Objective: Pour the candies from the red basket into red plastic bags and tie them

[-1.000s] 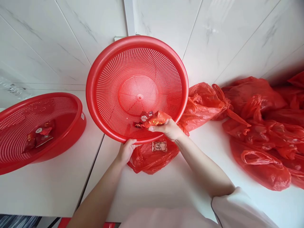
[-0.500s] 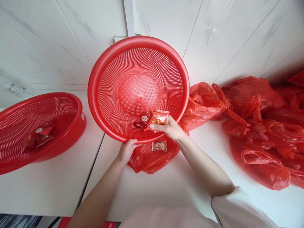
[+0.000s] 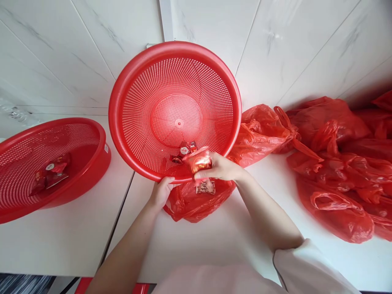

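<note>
My left hand (image 3: pixel 161 192) grips the near rim of a red plastic basket (image 3: pixel 174 48), which is tilted so that its perforated inside faces me. A shiny red wrapped snack packet (image 3: pixel 200 162) is pinched in my right hand (image 3: pixel 222 167), over the basket's near rim. Behind the packet, a few small dark red wrapped sweets (image 3: pixel 183 150) rest low inside the basket. Under the near rim lies a red plastic bag (image 3: pixel 196 208), with a cream packet (image 3: pixel 206 187) bearing dark characters at its opening. The packet in my right hand is blurred by motion.
On the left, a second red basket (image 3: pixel 88 179) holds some dark red packets (image 3: pixel 55 171). Several filled red plastic bags (image 3: pixel 339 171) are heaped at the right, and a tied one (image 3: pixel 260 128) lies beside the tilted basket. A marbled wall (image 3: pixel 275 49) closes the white table's (image 3: pixel 245 245) back.
My right hand has drawn the red packet down and towards me, from inside the basket to its near rim. The basket has shifted slightly left and up, my left hand still on it.
</note>
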Available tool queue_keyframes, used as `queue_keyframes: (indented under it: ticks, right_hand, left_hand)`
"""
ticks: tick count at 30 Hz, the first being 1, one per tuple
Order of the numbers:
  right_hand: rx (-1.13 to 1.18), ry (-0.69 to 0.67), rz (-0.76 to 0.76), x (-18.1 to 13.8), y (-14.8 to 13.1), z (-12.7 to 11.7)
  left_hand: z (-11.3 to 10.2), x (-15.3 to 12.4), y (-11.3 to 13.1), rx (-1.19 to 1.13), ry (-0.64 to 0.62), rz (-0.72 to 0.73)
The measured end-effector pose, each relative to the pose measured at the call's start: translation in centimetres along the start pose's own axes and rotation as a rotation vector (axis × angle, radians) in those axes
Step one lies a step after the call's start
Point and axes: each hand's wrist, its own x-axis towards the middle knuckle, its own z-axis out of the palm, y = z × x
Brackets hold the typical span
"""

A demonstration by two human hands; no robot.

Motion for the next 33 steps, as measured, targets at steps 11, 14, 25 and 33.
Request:
queue_keyframes:
  ticks: [11,14,25,33]
  right_hand:
    - [-0.941,0.334,0.045,-0.7,-0.3,-1.2]
    - [-0.916,0.444,-0.146,0.0,0.0,-0.4]
    - [-0.669,0.271,-0.173,2.9,4.0,2.0]
    - [0.438,0.377,0.056,2.6,3.0,0.2]
  left_hand:
    - [-0.4,0.4,0.5,-0.029,0.042,0.102]
    - [0.0,0.0,0.3,-0.024,0.009,0.071]
    - [0.9,-1.2,-1.0,-0.028,-0.108,-0.105]
    - [0.9,-0.7,-0.2,-0.024,-0.056,-0.034]
